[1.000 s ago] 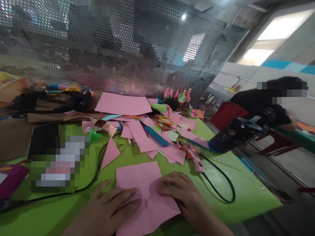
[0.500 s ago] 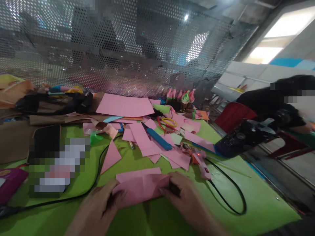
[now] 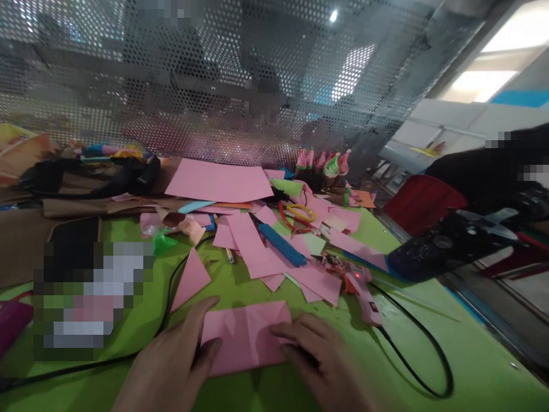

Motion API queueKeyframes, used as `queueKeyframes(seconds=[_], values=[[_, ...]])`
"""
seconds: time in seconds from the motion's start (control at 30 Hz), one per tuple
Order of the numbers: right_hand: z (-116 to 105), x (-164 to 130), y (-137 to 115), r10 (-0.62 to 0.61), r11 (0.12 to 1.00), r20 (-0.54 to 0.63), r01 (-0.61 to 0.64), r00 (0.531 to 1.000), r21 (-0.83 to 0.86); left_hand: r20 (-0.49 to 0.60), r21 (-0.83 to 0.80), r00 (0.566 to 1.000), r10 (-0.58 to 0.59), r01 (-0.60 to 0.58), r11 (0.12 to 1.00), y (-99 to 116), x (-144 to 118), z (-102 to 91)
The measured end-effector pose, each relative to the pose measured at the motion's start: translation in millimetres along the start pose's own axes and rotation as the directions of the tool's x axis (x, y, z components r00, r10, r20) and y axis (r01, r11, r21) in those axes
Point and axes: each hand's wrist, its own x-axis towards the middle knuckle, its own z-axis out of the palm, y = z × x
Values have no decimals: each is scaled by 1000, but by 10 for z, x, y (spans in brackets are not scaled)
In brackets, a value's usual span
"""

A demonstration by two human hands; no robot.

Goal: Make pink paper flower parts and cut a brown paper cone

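On the far left I see a purple packet (image 3: 14, 325) at the table's edge, then a black slab (image 3: 81, 243), its lower part lost in blurred blocks. A black cord (image 3: 170, 292) curves over the green table (image 3: 429, 337) and runs close by the left hand (image 3: 175, 349). That hand's thumb and forefinger stand well apart: the thumb lies over the left side of the pink sheet (image 3: 240, 337), the forefinger runs up along that side and past the upper corner. A pink triangle (image 3: 193, 277) lies just beyond the fingertip. The sheet sits between the two hands, folded, a crease down its middle. Beyond it, a blue cutter (image 3: 281, 245) rests on pink scraps (image 3: 244, 246). The right hand (image 3: 319, 349) has its fingers bent, the tips resting on the sheet's right part and the thumb near its lower right corner; whether they pinch the paper or only press it, I cannot tell. To the right of that hand lies a glue gun (image 3: 364, 294), its red light showing, and farther right a dark bottle (image 3: 433, 246).
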Motion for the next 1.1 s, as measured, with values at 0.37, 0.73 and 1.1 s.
queueKeyframes(seconds=[0.37, 0.73, 1.1], values=[[-16, -12, 11, -17, 1000, 31, 17, 999, 5, -109, 112, 984, 137, -125, 986, -92, -24, 67], [-13, -15, -44, -20, 1000, -18, 20, 1000, -13, -181, 264, 959, 219, -167, 950, -160, -44, 176], [-37, -21, -100, -20, 991, -29, 16, 999, -135, -144, 311, 941, 307, -252, 917, -209, -39, 192]])
